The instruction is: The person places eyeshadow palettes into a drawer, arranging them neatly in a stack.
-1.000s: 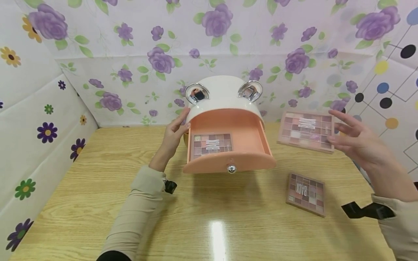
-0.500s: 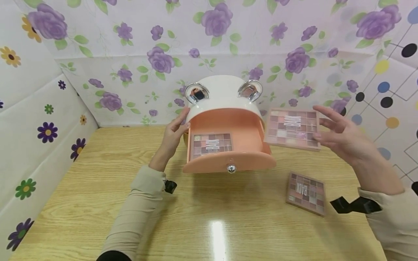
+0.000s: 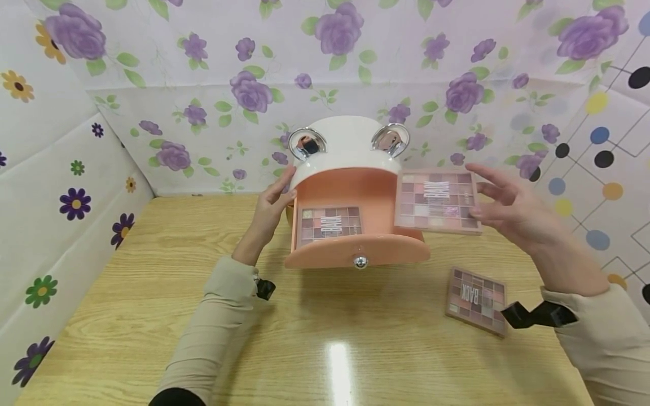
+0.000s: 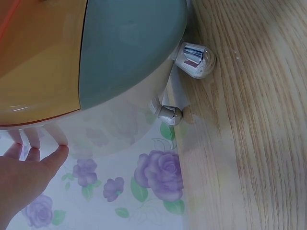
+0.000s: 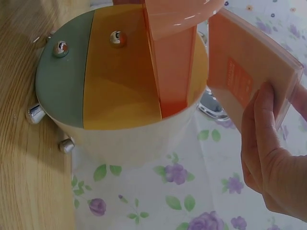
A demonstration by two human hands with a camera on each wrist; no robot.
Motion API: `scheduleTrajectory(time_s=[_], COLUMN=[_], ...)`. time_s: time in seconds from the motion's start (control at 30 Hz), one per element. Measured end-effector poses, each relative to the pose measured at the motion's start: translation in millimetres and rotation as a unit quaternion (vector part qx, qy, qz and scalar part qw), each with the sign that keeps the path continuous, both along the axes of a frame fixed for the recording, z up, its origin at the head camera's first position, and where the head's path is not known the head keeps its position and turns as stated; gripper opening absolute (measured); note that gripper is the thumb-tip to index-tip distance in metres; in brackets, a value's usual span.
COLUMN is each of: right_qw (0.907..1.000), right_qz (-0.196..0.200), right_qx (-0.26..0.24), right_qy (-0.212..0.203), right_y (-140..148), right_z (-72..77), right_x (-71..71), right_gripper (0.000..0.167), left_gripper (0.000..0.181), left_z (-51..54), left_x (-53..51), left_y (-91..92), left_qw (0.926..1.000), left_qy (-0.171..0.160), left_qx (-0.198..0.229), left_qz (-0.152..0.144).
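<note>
A white, rounded storage box with two silver rings on top has its top peach drawer pulled out. One eyeshadow palette lies in the drawer's left part. My left hand rests its fingers against the box's left side; the left wrist view shows the fingers touching the white shell. Between thumb and fingers, my right hand pinches a second eyeshadow palette by its right edge, above the drawer's right side. In the right wrist view this palette shows its pinkish underside.
A third eyeshadow palette lies on the wooden table, right of the box. Below the peach drawer are a yellow drawer and a green drawer, both closed. Flowered sheets stand behind and at the sides.
My right hand has carried its palette leftward, from beside the box to over the drawer's right side. My left hand has stayed on the box.
</note>
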State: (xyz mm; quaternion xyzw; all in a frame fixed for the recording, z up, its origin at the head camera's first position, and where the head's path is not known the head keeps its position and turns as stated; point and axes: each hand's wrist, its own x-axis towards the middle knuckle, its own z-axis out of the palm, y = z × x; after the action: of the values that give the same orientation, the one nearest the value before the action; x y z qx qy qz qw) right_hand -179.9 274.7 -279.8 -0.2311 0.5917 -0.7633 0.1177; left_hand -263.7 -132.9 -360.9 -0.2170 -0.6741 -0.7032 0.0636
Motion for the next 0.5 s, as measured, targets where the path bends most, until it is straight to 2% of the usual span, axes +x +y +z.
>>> scheduleTrajectory(time_s=[0.2, 0.5], right_qw=[0.9999, 0.9986], right_qz=[0.013, 0.003], right_qx=[0.002, 0.052], right_qy=[-0.006, 0.002], right_y=[-7.2, -24.0], right_z=[-1.3, -0.8], right_x=[-2.4, -6.5], right_gripper=[0.065, 0.064], left_gripper=[0.050, 0.050], left_z=[0.4, 0.6], left_x=[-0.4, 0.1], left_y=[0.3, 0.4], left_qw=[1.0000, 1.0000], left_qy=[0.001, 0.002], left_qx=[0.000, -0.001], left_qz=[-0.001, -0.001])
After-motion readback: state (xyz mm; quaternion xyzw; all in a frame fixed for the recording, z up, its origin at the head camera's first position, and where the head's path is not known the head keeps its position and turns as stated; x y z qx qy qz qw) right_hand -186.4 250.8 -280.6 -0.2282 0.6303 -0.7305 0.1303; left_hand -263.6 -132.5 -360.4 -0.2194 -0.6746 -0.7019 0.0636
